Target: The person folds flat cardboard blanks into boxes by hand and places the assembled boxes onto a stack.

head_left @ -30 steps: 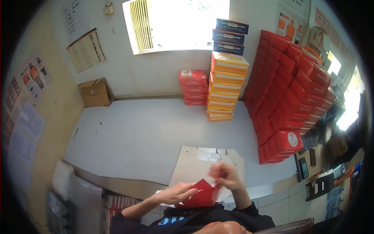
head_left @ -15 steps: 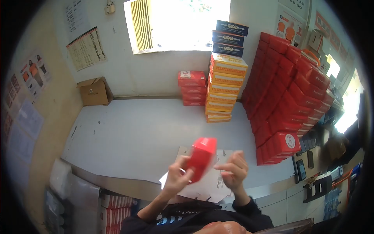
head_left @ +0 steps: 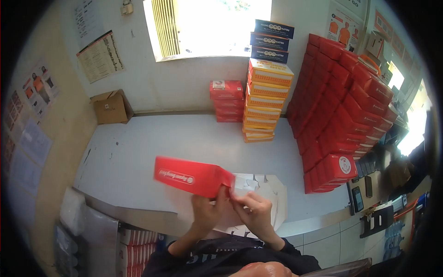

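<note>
A red cardboard box (head_left: 189, 177) with white lettering on its side is held above the table's front edge, its long side pointing left. My left hand (head_left: 208, 212) is closed around its lower right part from below. At the box's right end, my right hand (head_left: 256, 214) pinches a flap, with thumb and fingers pressed together. That end looks unfolded, and the far left end is blurred. Under both hands lie flat cardboard blanks (head_left: 279, 198), pale side up, partly hidden by my hands and the box.
Red boxes (head_left: 341, 115) are piled high on the right. Yellow boxes (head_left: 270, 90) topped with dark blue ones (head_left: 270, 42) stand at the back, beside a short red stack (head_left: 226, 90). A brown carton (head_left: 112, 107) sits at the back left of the grey table (head_left: 134, 152).
The red box has turned from upright to lying lengthwise toward the left. My right hand, apart from the box before, has moved left and now grips its end flap.
</note>
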Motion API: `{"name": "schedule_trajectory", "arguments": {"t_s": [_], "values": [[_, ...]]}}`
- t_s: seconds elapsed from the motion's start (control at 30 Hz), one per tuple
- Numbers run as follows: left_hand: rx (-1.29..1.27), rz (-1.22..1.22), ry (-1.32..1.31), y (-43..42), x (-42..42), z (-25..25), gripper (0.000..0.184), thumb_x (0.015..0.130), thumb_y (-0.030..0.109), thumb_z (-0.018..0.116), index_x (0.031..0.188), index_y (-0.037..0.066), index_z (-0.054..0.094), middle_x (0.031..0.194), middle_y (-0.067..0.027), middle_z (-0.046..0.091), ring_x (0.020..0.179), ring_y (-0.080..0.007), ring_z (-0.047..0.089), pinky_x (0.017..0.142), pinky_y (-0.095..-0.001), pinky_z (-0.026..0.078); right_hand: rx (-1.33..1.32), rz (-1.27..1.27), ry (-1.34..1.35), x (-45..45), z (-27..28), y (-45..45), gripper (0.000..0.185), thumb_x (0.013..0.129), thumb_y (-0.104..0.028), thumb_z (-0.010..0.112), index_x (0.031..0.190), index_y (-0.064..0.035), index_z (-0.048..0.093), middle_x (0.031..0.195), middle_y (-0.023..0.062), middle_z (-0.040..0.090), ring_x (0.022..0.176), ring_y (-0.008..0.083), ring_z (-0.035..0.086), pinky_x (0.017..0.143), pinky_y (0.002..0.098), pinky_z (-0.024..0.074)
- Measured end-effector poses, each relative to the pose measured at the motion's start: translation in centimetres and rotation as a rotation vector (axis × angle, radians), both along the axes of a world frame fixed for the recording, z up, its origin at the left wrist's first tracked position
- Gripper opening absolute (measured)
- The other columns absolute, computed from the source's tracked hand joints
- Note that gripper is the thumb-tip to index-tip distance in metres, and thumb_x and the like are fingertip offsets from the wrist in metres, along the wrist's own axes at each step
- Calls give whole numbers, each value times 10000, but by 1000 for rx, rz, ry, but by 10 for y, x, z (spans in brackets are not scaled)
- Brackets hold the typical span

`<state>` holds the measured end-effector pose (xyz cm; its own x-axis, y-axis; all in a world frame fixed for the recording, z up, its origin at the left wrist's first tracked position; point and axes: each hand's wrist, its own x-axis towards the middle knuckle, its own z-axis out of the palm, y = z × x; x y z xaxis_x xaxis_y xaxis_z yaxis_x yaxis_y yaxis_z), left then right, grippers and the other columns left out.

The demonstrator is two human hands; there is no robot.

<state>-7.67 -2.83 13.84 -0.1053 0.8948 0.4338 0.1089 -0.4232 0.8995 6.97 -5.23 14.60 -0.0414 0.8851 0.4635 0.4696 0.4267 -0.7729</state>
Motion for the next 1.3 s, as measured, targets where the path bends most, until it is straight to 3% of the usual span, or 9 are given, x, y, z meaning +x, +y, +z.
{"name": "schedule_trajectory", "arguments": {"t_s": [0.27, 0.43, 0.57, 0.7, 0.77, 0.87, 1.0, 1.17, 1.3], "values": [[-143, -233, -145, 4, 6, -24, 228, 878, 1, 574, 1099, -44, 545, 971, -101, 627, 845, -162, 651, 697, -273, 558, -99, 364, 452, 23, -3, 14, 168, 698, -18, 771, 827, -8, 665, 867, 102, 698, 826, 189, 683, 744, 288, 526], [-569, -545, -586, -2, 5, -49, 348, 910, 74, 549, 1231, -23, 455, 1142, -137, 567, 1157, -229, 519, 926, -384, 486, -24, 262, -241, 51, 28, 37, 335, 612, -108, 840, 839, -73, 597, 1097, 108, 624, 957, 222, 623, 850, 361, 498], [40, -1242, 618, 2, -45, 6, 655, 834, 221, 651, 1354, 1, 320, 1353, -216, 398, 1277, -312, 390, 1042, -424, 344, -225, 310, -113, 95, 17, 48, 332, 609, -94, 830, 841, -74, 594, 1097, 110, 596, 878, 225, 621, 825, 352, 499], [296, -833, 371, 17, -66, 30, 885, 726, 344, 707, 1404, 10, 246, 1457, -227, 237, 1332, -310, 303, 1069, -416, 293, 11, 828, -6, 91, 37, 48, 313, 641, -104, 795, 879, -59, 598, 1137, 119, 611, 976, 208, 611, 791, 337, 521], [-273, -1256, 108, 16, -28, 35, 1007, 612, 350, 733, 1415, 17, 225, 1470, -214, 209, 1347, -294, 281, 1069, -444, 291, -13, 925, -67, 77, 33, 44, 331, 668, -132, 804, 927, -48, 616, 1221, 152, 574, 1057, 232, 587, 840, 353, 512], [-165, -1078, 159, 24, -38, 25, 1017, 561, 300, 714, 1413, 34, 227, 1366, -185, 302, 1303, -305, 323, 1052, -452, 315, -424, 971, 763, 89, 8, 58, 556, 826, -165, 692, 1309, -27, 452, 1373, 154, 449, 1209, 239, 499, 991, 366, 423], [-18, -608, 209, 22, -31, 18, 925, 545, 276, 765, 1341, 103, 327, 1271, -163, 348, 1248, -348, 319, 1019, -458, 349, -337, 549, 153, 70, 21, 28, 628, 884, -14, 534, 1446, -33, 257, 1430, 181, 370, 1341, 266, 336, 1098, 354, 263], [51, -759, 574, 30, -51, 15, 896, 490, 319, 865, 1245, 122, 425, 1253, -194, 303, 1246, -384, 233, 1024, -486, 330, 233, 512, -336, 79, 29, 35, 371, 723, -19, 657, 1073, -139, 691, 1098, 55, 666, 807, 195, 658, 671, 297, 537], [74, -566, 480, 1, -23, 4, 1095, 476, 299, 872, 1354, 118, 243, 1347, -188, 195, 1279, -403, 224, 1045, -491, 309, 434, 615, -283, 66, 46, 16, 328, 650, -70, 666, 958, -163, 733, 908, -2, 711, 528, 121, 551, 474, 259, 421]]}}
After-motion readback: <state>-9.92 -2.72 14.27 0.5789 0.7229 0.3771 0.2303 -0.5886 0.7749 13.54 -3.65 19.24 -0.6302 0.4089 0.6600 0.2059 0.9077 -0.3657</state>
